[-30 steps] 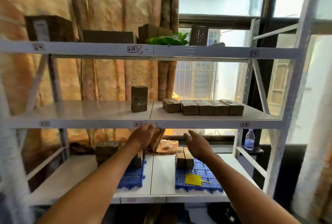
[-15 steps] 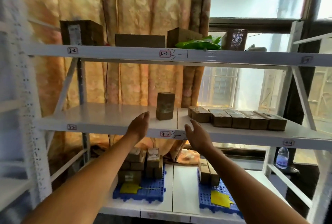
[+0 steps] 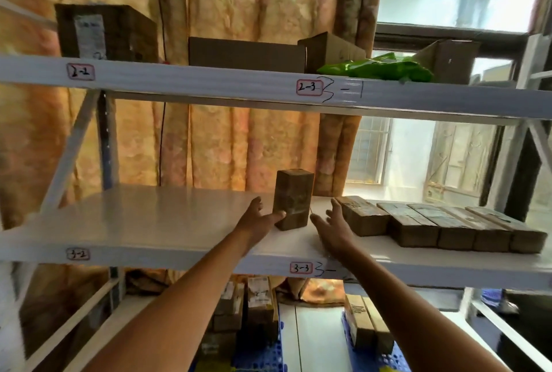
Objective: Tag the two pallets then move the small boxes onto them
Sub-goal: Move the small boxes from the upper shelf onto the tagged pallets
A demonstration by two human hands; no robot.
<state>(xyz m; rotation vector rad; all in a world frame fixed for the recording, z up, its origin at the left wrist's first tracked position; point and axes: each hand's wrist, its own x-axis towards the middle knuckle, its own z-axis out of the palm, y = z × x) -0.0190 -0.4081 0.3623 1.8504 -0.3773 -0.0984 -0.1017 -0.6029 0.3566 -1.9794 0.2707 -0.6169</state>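
A small brown box [image 3: 293, 198] stands upright on the white middle shelf [image 3: 155, 222]. My left hand [image 3: 259, 219] is open, its fingertips touching the box's lower left side. My right hand [image 3: 334, 227] is open just right of the box, not touching it. A row of several small brown boxes [image 3: 442, 222] lies flat on the same shelf to the right. On the bottom shelf, two blue pallets [image 3: 263, 355] [image 3: 376, 356] carry stacked small boxes [image 3: 248, 309] [image 3: 366, 324]; my arms hide much of them.
The top shelf [image 3: 185, 79] holds larger cardboard boxes [image 3: 104, 31] [image 3: 248, 50] and a green bag [image 3: 379, 68]. Shelf labels read 2-2, 2-3, 3-2, 3-3. White uprights and diagonal braces [image 3: 68, 156] frame the rack. A curtain and window are behind.
Both hands rose from below the middle shelf edge onto the shelf and closed in on the upright box; the left hand now touches it. The view shifted nearer and upward.
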